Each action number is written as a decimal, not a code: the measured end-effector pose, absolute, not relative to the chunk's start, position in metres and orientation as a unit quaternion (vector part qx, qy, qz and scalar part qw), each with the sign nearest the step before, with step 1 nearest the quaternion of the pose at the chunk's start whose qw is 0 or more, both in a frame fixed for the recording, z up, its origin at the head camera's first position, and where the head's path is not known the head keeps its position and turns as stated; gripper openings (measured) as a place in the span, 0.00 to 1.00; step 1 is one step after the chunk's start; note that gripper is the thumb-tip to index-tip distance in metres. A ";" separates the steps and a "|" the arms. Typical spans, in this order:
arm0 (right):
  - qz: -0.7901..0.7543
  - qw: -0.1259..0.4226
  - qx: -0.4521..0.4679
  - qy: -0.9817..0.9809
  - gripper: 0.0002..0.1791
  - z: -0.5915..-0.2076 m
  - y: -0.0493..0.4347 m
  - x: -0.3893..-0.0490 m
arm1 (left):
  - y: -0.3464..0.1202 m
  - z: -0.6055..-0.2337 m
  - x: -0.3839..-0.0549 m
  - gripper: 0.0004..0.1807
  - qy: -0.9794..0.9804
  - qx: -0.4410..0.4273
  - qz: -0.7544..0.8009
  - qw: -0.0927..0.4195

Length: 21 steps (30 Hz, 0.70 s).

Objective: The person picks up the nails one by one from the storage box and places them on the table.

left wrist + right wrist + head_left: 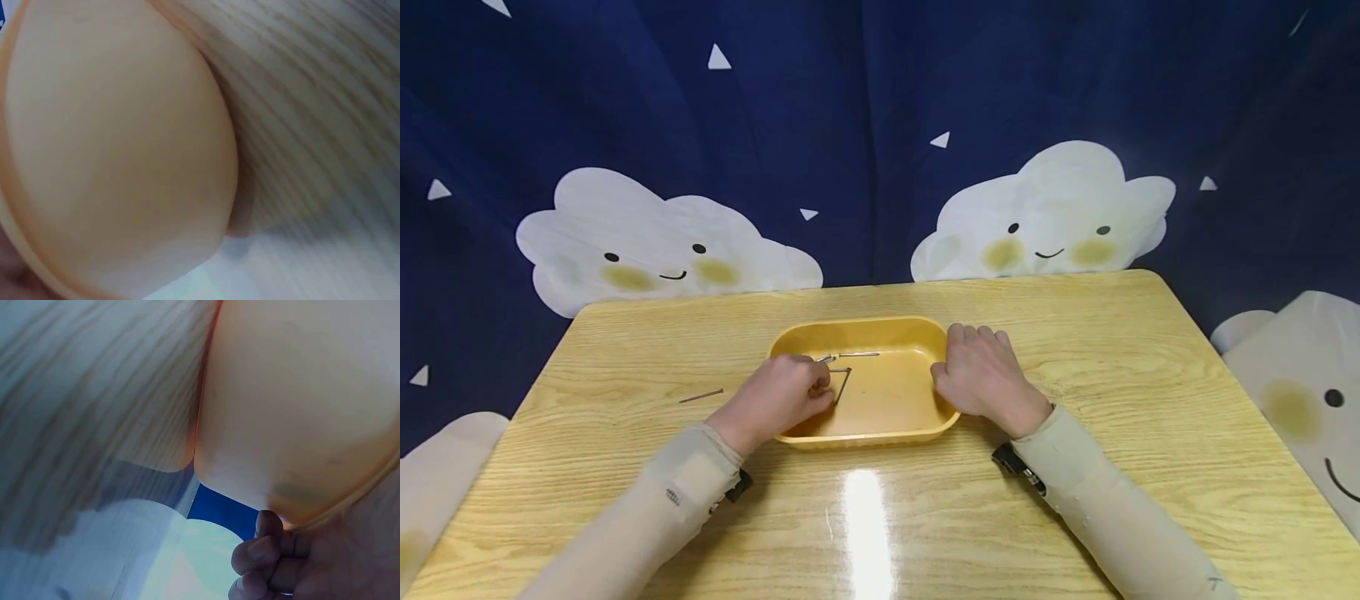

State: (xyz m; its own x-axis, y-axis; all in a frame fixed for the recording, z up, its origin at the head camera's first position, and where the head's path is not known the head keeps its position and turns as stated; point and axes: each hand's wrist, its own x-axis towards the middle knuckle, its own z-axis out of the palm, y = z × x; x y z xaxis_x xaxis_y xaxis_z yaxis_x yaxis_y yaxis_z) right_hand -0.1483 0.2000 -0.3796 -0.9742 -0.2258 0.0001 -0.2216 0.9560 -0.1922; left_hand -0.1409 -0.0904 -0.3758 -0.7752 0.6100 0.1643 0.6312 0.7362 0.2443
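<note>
A yellow plastic tray (pixel 887 437) sits on the wooden table. My left hand (pixel 782 392) reaches over its left rim, fingers bent and thumb low inside. A nail (pixel 842 387) slants down to the thumb tip, and another nail meets it near the top; I cannot tell whether the fingers pinch one. Just behind lies a further nail (pixel 859 354), with shiny nail ends beside the knuckles. My right hand (pixel 981 375) grips the tray's right rim, thumb on the inner side. In the right wrist view its curled fingers (pixel 259 550) show beside the tray wall (pixel 294 406).
One loose nail (pixel 702 396) lies on the table (pixel 1075 333) left of the tray. A dark blue curtain (pixel 865 125) with smiling clouds hangs behind the table's back edge. In the left wrist view the tray's outer wall (pixel 119 144) fills much of the picture.
</note>
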 end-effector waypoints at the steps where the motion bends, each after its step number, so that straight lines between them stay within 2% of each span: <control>1: -0.096 0.011 -0.113 0.989 0.12 -0.380 0.200 -0.148 | -0.090 -0.377 -0.141 0.08 -0.932 -0.329 -0.145 0.035; 10: -0.094 0.009 -0.118 0.988 0.12 -0.380 0.200 -0.148 | -0.082 -0.379 -0.140 0.05 -0.947 -0.287 -0.141 -0.005; 21: -0.095 0.018 -0.114 0.989 0.12 -0.378 0.200 -0.148 | -0.068 -0.380 -0.143 0.07 -0.950 -0.264 -0.165 -0.011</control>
State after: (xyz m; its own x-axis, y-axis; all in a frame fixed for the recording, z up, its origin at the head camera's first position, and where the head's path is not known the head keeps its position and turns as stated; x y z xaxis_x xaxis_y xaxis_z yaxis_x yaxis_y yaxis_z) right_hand -0.1483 0.1999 -0.3781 -0.9735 -0.2283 -0.0138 -0.2214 0.9560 -0.1927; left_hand -0.1430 -0.0683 -0.3802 -0.8600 0.5060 0.0663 0.4987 0.8057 0.3196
